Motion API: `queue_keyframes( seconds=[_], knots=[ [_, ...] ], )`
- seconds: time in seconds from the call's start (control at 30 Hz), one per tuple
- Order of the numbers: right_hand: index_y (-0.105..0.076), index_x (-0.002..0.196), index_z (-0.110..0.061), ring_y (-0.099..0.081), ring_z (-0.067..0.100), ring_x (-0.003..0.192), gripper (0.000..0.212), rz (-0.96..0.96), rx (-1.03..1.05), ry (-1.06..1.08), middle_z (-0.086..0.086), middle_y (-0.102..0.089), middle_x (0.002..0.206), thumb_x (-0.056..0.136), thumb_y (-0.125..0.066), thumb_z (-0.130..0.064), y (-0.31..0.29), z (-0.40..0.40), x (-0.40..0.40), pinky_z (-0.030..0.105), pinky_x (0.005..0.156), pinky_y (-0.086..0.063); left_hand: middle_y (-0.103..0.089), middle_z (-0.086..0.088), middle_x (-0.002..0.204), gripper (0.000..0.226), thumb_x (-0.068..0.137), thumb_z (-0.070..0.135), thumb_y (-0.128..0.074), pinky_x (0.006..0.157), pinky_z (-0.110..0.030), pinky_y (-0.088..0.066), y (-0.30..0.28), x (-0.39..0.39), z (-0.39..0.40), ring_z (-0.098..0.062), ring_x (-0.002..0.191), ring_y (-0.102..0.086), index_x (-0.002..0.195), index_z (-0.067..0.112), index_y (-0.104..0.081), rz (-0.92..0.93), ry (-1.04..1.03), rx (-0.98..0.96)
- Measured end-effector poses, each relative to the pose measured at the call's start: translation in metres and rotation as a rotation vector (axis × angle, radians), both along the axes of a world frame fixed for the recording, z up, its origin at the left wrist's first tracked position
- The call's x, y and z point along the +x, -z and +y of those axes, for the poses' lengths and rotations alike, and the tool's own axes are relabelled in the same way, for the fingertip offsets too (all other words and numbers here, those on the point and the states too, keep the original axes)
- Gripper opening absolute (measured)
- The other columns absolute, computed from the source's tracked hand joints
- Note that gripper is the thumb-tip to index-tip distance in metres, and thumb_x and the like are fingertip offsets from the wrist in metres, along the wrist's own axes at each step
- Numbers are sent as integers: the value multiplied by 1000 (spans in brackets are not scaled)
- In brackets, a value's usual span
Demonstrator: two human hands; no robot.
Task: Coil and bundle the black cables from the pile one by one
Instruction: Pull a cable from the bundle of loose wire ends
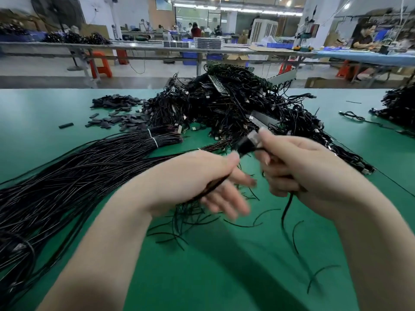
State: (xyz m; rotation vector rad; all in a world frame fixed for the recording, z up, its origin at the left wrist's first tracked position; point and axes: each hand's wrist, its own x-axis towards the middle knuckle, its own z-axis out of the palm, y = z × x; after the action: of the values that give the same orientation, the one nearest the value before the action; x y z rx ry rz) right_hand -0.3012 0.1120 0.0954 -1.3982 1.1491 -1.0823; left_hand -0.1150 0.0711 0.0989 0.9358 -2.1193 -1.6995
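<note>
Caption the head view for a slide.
Both hands coil a black cable before the tangled pile.

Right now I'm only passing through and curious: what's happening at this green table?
A person is coiling a black cable. The right hand grips its plug end; the left hand holds a strand of it. The tangled pile sits behind, and tied straight cables lie to the left.

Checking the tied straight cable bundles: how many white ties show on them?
2: one white tie around the upper straight bundle; a second barely visible beside the left hand. Others may be hidden.
</note>
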Motion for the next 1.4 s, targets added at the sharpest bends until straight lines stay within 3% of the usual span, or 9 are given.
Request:
queue_keyframes(
  seconds=[0.17, 0.27, 0.4, 0.57, 0.7, 0.9, 1.07, 1.2, 1.4],
  knots=[
    [-64, 87, -21, -37, 9, 43, 28, 28, -85, -356, -10, -43, 54, 99, -41, -32, -1, 14, 22, 19, 47, -36, -75, 3, 106, 47, 103, 40, -25, 84, -21, -56, 2, -3, -7, -8, 103, -69, 112, 19, -66, 639, -250, 194],
    [-63, 82, -19, -39, 10, 49, 31, 186, 5, -450, -9, -44, 55, 99, -43, -36, 18, 3, 33, 19, 50, -37, -77, 0, 93, 52, 98, 41, -31, 70, -20, -58, -11, 10, -1, -10, 84, -73, 97, 16, -76, 843, -107, 323],
    [-53, 61, -22, -23, 11, 48, 37, 240, 119, -255, -9, -30, 51, 84, -52, -51, 25, -11, 16, 25, 48, -19, -46, 10, 38, 51, 96, 42, -36, 40, -17, -34, -15, 21, 3, -4, 33, -41, 55, 24, -61, 604, 1, 174],
    [-62, 60, -23, -25, 9, 46, 42, 200, -47, 89, -11, -35, 50, 85, -54, -57, 6, -3, -2, 20, 44, -22, -70, 2, 60, 55, 101, 52, -31, 49, -19, -45, 4, 4, -3, -9, 48, -62, 81, 22, -73, -14, -72, -125],
    [-61, 91, -9, -31, 5, 43, 29, -37, -94, -159, -11, -41, 53, 95, -44, -32, -5, 13, 20, 16, 42, -29, -76, 4, 94, 43, 101, 49, -37, 86, -34, -57, 12, -5, -7, -13, 91, -72, 98, 23, -72, 191, -374, -220],
    [-56, 80, -16, -21, 8, 48, 29, -26, -1, -229, -7, -30, 55, 102, -39, -25, 8, 8, 46, 19, 45, -17, -76, -4, 89, 41, 100, 38, -37, 68, -22, -58, -3, -2, -3, -14, 82, -73, 93, 13, -69, 748, -394, 229],
    [-53, 75, -16, -24, 8, 46, 40, 62, 42, -160, -12, -33, 52, 98, -45, -46, 11, 7, 43, 19, 43, -21, -60, 7, 59, 41, 103, 32, -40, 62, -24, -50, -4, -13, 3, -11, 70, -68, 69, 22, -60, 839, -444, 257],
    [-50, 89, -8, -36, 8, 51, 70, 392, -159, 69, -10, -39, 59, 72, -44, -76, 17, 6, 51, 35, 48, -31, -53, 7, 56, 49, 102, 35, -39, 62, -22, -52, -2, -13, 3, -10, 68, -66, 59, 24, -60, 836, -352, 279],
    [-58, 94, -19, -56, 12, 73, 27, 278, -299, 118, -4, -63, 80, 88, -60, -45, 17, 2, 49, 34, 73, -51, -54, 5, 58, 35, 90, 40, -44, 73, -18, -56, -3, -13, 4, -10, 73, -68, 66, 19, -56, 866, -258, 350]
  ],
)
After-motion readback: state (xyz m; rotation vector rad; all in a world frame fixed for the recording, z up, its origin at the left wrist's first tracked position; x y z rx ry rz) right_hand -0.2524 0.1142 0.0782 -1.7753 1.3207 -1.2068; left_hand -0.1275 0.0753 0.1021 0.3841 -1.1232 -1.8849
